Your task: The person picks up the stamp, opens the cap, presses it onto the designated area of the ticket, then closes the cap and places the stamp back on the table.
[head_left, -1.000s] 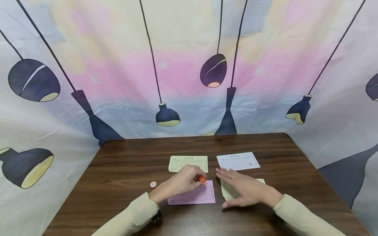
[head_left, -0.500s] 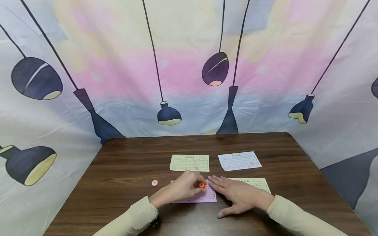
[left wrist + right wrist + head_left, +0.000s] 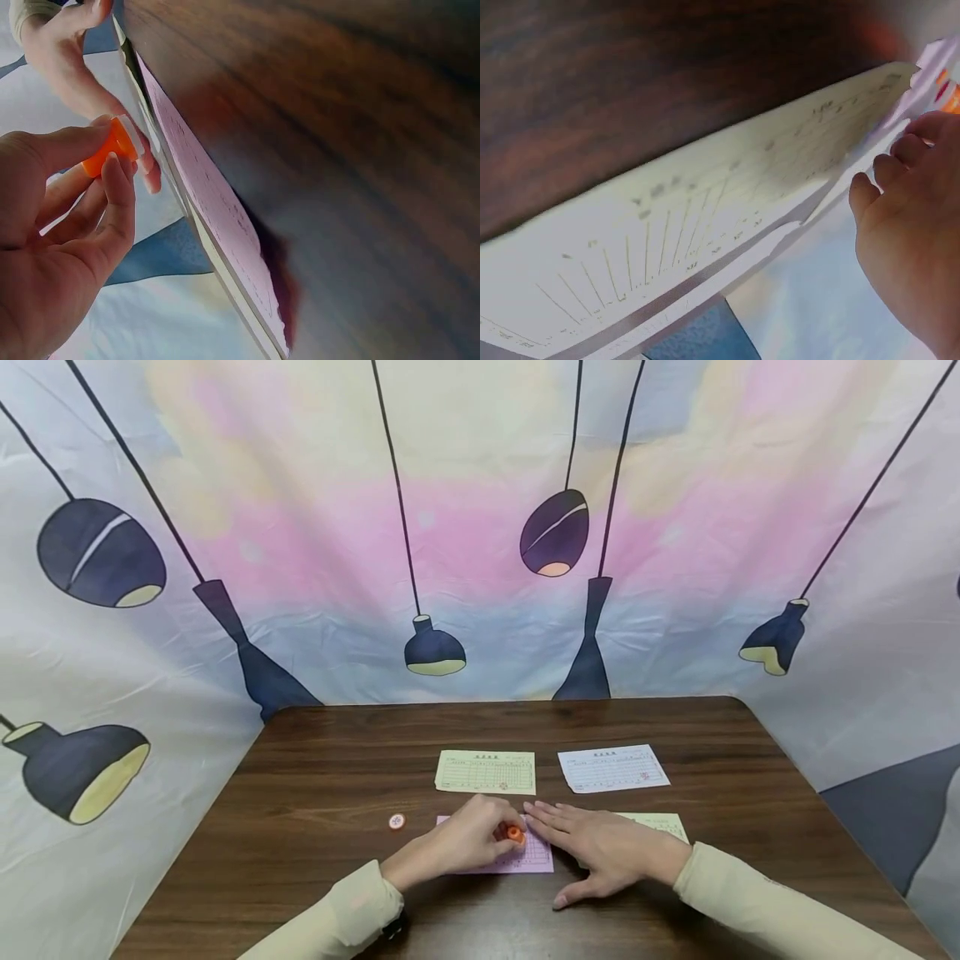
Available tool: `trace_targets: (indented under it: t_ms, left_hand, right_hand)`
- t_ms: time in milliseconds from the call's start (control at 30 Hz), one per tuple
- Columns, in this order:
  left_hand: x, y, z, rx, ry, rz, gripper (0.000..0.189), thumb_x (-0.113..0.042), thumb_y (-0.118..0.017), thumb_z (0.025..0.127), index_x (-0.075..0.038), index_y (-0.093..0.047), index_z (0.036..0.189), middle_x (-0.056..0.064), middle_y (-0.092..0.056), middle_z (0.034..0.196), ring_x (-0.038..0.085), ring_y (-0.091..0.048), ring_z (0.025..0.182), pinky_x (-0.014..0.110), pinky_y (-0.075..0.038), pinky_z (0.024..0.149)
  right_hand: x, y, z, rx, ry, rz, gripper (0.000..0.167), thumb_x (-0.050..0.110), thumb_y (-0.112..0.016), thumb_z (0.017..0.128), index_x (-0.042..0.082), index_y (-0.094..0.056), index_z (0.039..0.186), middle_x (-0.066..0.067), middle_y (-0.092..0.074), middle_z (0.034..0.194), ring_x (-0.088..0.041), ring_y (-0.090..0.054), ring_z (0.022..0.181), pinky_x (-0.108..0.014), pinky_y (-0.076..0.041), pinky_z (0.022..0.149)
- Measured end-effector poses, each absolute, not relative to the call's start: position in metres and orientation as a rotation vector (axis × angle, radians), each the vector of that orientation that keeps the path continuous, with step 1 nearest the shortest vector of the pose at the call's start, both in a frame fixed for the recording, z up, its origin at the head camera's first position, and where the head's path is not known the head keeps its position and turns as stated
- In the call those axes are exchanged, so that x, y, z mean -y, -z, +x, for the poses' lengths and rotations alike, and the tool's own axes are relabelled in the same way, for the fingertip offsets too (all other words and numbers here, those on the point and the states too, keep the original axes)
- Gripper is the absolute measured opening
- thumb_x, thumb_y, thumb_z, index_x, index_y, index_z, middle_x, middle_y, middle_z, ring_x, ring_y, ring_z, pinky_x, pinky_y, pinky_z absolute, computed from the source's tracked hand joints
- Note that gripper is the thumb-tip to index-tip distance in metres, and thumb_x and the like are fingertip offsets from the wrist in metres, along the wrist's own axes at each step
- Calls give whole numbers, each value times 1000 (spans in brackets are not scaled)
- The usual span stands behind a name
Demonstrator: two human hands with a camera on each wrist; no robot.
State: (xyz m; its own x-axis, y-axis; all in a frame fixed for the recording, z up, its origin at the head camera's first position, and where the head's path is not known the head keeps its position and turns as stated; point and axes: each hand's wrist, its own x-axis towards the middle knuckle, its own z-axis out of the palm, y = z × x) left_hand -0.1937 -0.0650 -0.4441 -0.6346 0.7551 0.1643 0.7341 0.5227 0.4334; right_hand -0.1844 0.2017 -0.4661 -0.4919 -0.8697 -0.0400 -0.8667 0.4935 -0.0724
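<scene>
Between thumb and fingers, my left hand pinches a small orange stamp with a white rim, over the pink form slip. In the head view the stamp's underside is hidden, so I cannot tell whether it touches the paper. My right hand lies with straight fingers, their tips at the right edge of the pink slip. Its palm is over a pale green slip, covering most of it. Left of the left hand sits a small round orange-rimmed piece with a printed white face.
Farther back on the brown wooden table lie a second pale green slip and a white slip; both bear a small red mark near the lower edge. A curtain printed with lamps hangs behind the table.
My right hand has moved left from the green slip to the pink slip's right edge. The left hand keeps the stamp over the pink slip, nearly still. The head view has shifted slightly.
</scene>
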Motion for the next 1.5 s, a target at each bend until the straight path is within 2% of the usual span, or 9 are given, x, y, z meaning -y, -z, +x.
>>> trace_targets:
  t_ms: [233,433,567,1067,1233,1500]
  left_hand:
    - [60,446,-194,-2700,-757,1358,18,-14,-84,90,-7,-81,106,-1,-75,90,-1,-58,76,9,-46,70]
    - [54,444,-195,-2676,-769,1363,19,-14,-82,92,-8,-81,110,-2,-74,90,-2,-55,75,11,-45,69]
    - [49,440,-194,-2657,-759,1354,21,-14,-81,93,-8,-81,113,-2,-74,90,-2,-55,75,11,-44,68]
    - [37,438,-195,-2627,-589,1410,7,-12,-81,92,-12,-81,99,-8,-73,81,-3,-51,67,8,-39,63]
    - [33,438,-195,-2629,-526,1395,9,-10,-82,89,-13,-83,98,-10,-76,82,-7,-49,65,6,-40,62]
    - [28,437,-195,-2656,-471,1416,6,-10,-82,88,-15,-79,87,-12,-68,70,-8,-42,59,7,-35,56]
  right_hand:
    - [-200,475,-183,-2623,46,-1503,111,88,-40,92,13,-13,170,-11,-24,175,-30,-32,160,-45,-37,126]
    - [-199,473,-182,-2645,-2,-1495,109,89,-40,91,9,-32,165,-15,-30,172,-28,-35,159,-43,-37,126]
    - [-199,471,-182,-2637,-6,-1484,109,89,-40,91,8,-36,163,-16,-32,172,-28,-36,159,-43,-37,126]
    - [-197,470,-182,-2623,24,-1484,114,88,-44,91,4,-28,165,-18,-32,171,-26,-36,158,-42,-37,126]
    - [-197,470,-182,-2616,17,-1473,114,88,-44,90,4,-28,165,-17,-31,172,-26,-35,159,-42,-36,127]
    - [-197,469,-184,-2607,-2,-1446,114,88,-44,90,4,-28,165,-17,-28,173,-25,-33,160,-41,-33,128]
